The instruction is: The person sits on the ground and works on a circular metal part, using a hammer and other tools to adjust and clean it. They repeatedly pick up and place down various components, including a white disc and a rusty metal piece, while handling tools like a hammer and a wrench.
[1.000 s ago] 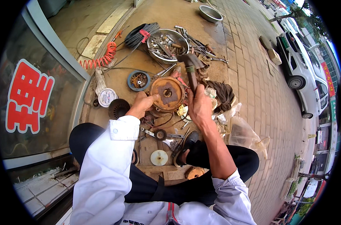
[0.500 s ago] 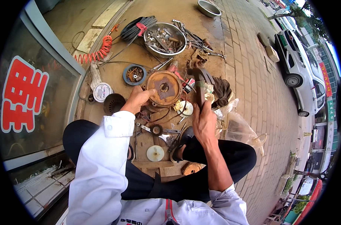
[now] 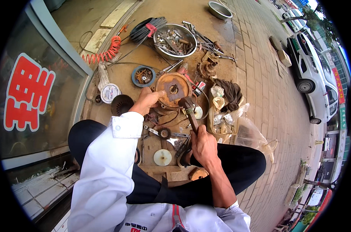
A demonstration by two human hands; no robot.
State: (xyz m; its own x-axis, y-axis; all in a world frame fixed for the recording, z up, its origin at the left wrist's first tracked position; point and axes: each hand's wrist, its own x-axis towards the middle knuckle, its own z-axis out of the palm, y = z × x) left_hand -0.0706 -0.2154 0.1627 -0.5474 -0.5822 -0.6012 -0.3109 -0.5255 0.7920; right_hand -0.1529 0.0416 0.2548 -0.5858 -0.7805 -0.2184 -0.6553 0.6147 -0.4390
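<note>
A round, rusty motor end cover (image 3: 168, 99) with a hole at its centre sits on top of a motor body in front of me. My left hand (image 3: 146, 102) is closed on its left rim, thumb on top. In my right hand (image 3: 204, 147) is a hammer (image 3: 192, 119), gripped by its handle. The hammer's dark head is at the lower right edge of the cover; whether it touches cannot be told. A red power tool (image 3: 199, 87), partly hidden, lies just right of the cover. A blue-rimmed dish (image 3: 134, 75) of bolts stands at its upper left.
Beyond is a metal basin (image 3: 194, 38) full of parts, with wrenches (image 3: 214, 43) beside it. A tray (image 3: 210, 125) with rags and plastic bags lies right. Near my feet are a wire wheel (image 3: 165, 133) and a white disc (image 3: 162, 157). A glass door (image 3: 40, 96) stands left.
The hammer has come down from upright above the cover's right side to the cover's lower right edge, my right hand moving nearer me. My left hand still grips the rim.
</note>
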